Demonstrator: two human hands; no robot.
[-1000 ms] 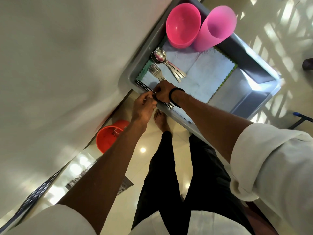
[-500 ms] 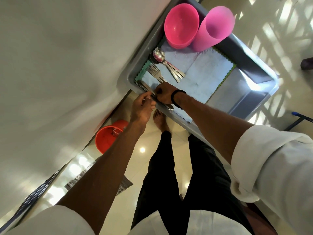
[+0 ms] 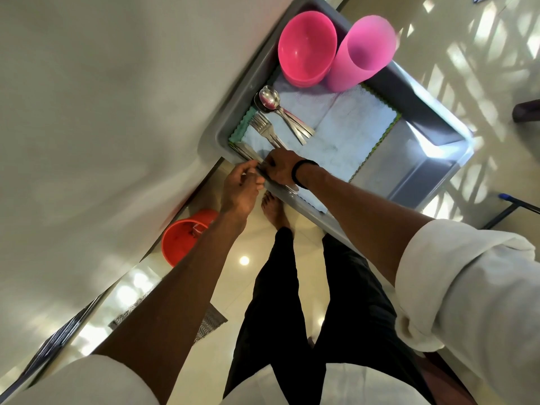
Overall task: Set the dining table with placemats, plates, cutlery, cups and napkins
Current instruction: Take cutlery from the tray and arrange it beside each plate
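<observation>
A grey tray [image 3: 429,118] sits at the edge of the white table [image 3: 87,112]. It holds stacked pink bowls [image 3: 306,48], stacked pink cups [image 3: 362,51], spoons [image 3: 270,99], forks [image 3: 263,127], white napkins [image 3: 344,133] over green-edged placemats [image 3: 380,141], and a bundle of knives [image 3: 247,152] at its near left corner. My right hand [image 3: 282,169] grips the knives' handles just inside the rim. My left hand [image 3: 239,191] reaches in from outside the rim and pinches the same bundle with thumb and fingers.
An orange bucket [image 3: 184,238] stands on the glossy floor under the table edge. A patterned mat [image 3: 204,323] lies on the floor lower left. My legs and bare foot [image 3: 271,209] are beneath the tray. A dark chair leg [image 3: 526,111] shows at far right.
Both hands stay at the knives in the tray's corner. The left hand's fingers have shifted slightly on the bundle; nothing has left the tray.
</observation>
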